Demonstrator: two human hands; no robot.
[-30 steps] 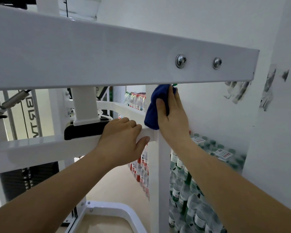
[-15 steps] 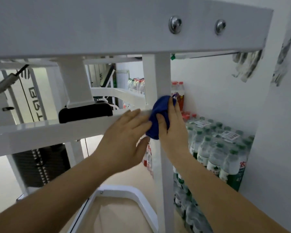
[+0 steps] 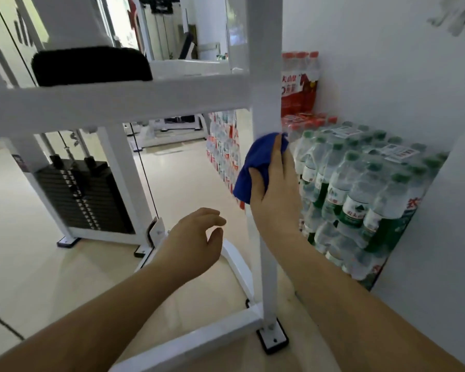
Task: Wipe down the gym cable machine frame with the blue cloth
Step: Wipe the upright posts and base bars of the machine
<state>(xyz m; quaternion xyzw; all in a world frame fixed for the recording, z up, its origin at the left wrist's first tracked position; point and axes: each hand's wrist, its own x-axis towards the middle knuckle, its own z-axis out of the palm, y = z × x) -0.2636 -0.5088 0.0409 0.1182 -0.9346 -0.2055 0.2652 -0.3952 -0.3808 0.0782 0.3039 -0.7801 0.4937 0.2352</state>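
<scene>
While the right hand (image 3: 275,194) presses the blue cloth (image 3: 255,162) against the white upright post (image 3: 265,76), its grip is spread: fingers straight, thumb on the cloth. Left hand (image 3: 196,242) hangs left of the post, apart from it, grip loosely curled, empty. Bottled water packs (image 3: 360,183) stand right of the post.

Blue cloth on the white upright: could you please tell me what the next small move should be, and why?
Probably slide the blue cloth straight down the upright: the right hand presses it there just below the crossbar, and a long stretch runs beneath to the black foot.
</scene>
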